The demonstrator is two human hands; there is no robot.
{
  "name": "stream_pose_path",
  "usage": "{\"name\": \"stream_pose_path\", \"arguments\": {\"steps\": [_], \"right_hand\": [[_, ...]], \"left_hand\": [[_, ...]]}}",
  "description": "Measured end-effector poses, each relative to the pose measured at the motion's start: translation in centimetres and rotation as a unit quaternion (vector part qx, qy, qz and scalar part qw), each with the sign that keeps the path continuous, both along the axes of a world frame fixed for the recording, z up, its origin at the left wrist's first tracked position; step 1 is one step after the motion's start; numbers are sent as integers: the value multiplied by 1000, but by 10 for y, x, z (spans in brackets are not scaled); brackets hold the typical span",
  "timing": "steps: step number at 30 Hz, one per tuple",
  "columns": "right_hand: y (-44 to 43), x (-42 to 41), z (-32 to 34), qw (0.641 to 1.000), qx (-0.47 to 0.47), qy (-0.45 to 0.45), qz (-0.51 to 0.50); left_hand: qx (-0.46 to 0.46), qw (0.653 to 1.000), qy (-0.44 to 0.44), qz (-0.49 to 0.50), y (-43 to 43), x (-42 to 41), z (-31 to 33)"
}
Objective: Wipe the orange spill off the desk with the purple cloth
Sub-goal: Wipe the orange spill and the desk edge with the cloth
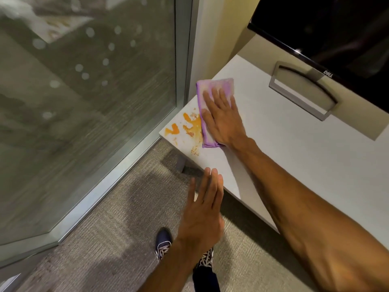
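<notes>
My right hand (223, 121) lies flat and wide on the soft folded purple cloth (212, 91), beside the orange spill (189, 126) at the white bench (294, 154) corner.

The right hand (223, 119) lies flat, fingers spread, on the folded purple cloth (212, 89) on the white desk top (294, 154). Just left of this hand, touching the cloth edge, is the orange spill of smears and small spots (189, 127). The left hand (204, 209) hovers open, nearer the body, over the grey carpet (117, 239) beside the desk edge.
</notes>
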State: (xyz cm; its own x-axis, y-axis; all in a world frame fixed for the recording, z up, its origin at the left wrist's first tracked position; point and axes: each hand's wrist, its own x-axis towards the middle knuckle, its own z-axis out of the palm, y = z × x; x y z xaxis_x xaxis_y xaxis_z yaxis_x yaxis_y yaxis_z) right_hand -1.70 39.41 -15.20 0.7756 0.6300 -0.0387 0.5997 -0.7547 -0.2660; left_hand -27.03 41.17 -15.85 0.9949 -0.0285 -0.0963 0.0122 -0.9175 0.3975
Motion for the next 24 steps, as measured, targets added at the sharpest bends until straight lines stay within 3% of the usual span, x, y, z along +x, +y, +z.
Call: {"name": "stream_pose_path", "arguments": {"steps": [10, 19, 24], "right_hand": [[5, -62, 10, 986, -17, 9, 165], [-7, 5, 9, 999, -5, 12, 53], [24, -7, 9, 999, -34, -9, 10]], "left_hand": [[14, 1000, -16, 23, -11, -1, -8], [14, 1000, 14, 3, -4, 1, 2], [-12, 999, 31, 1, -1, -1, 3]]}}
